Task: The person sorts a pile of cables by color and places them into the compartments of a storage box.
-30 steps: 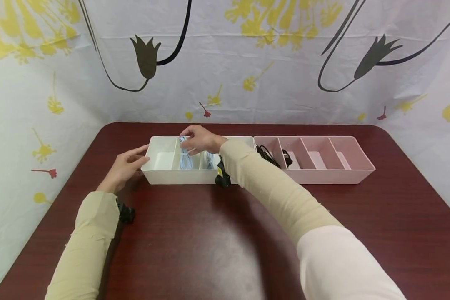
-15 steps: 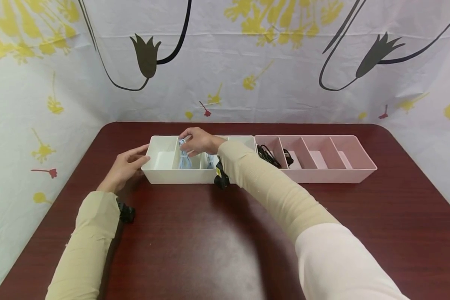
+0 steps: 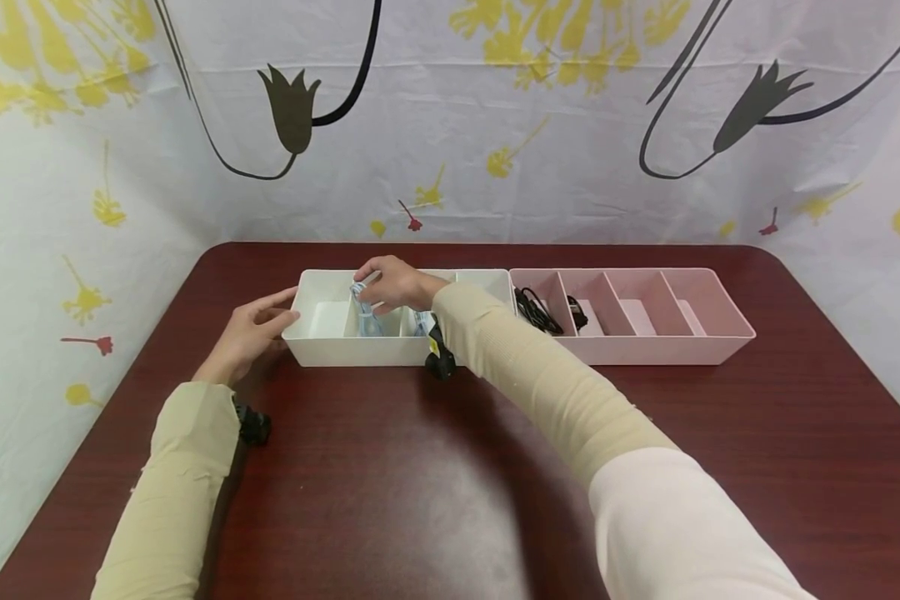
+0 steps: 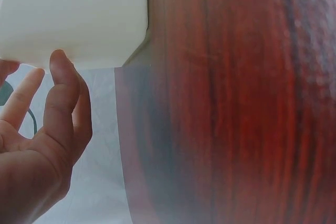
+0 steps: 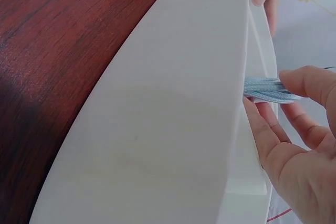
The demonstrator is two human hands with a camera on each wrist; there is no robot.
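A white divided box (image 3: 367,352) stands toward the back of the dark red table. My left hand (image 3: 249,335) touches its left end, fingertips against the wall, as the left wrist view also shows. Over the second compartment from the left, my right hand (image 3: 399,283) pinches a light blue bundled cable (image 5: 268,88) between thumb and fingers. The lower part of that cable (image 3: 370,323) sits down inside the compartment. Another light blue cable (image 3: 422,323) lies in the third compartment, partly hidden by the right hand and wrist.
A pink divided box (image 3: 667,352) adjoins the white one on the right. It holds a black cable (image 3: 536,312) and a small black item (image 3: 577,313) in its two left compartments. A patterned cloth (image 3: 450,142) hangs behind the table (image 3: 360,500).
My right hand has shifted slightly left with the top of the blue cable, which now leans further left. The left hand stays at the box's end.
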